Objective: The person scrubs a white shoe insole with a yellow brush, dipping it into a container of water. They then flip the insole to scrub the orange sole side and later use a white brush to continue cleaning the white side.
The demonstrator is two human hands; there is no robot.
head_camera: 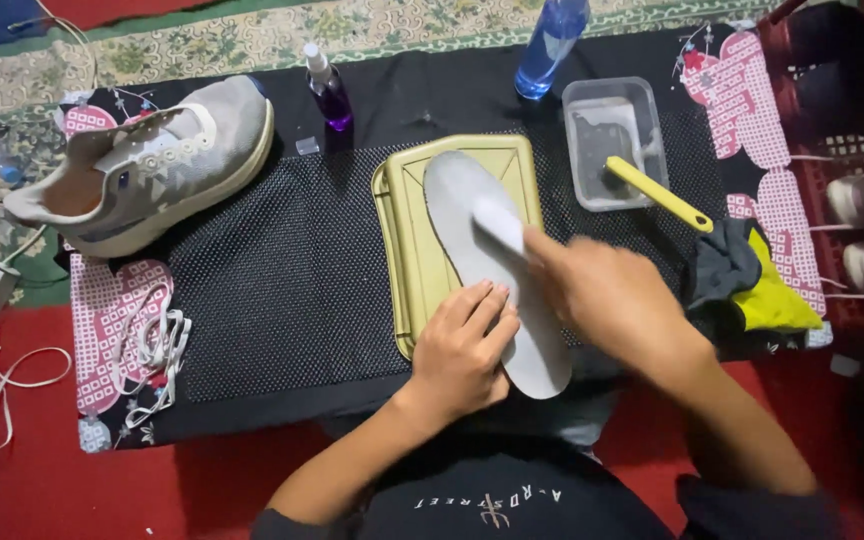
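A grey shoe insole lies lengthwise on an olive-yellow tray in the middle of a black mat. My left hand presses flat on the insole's near end. My right hand, blurred by motion, grips a white brush whose head rests on the insole's middle. The rest of the brush is hidden in the fist.
A grey sneaker stands at the left, loose white laces below it. A purple spray bottle and a blue bottle stand at the back. A clear tub holds a yellow-handled brush. A grey-yellow cloth lies right.
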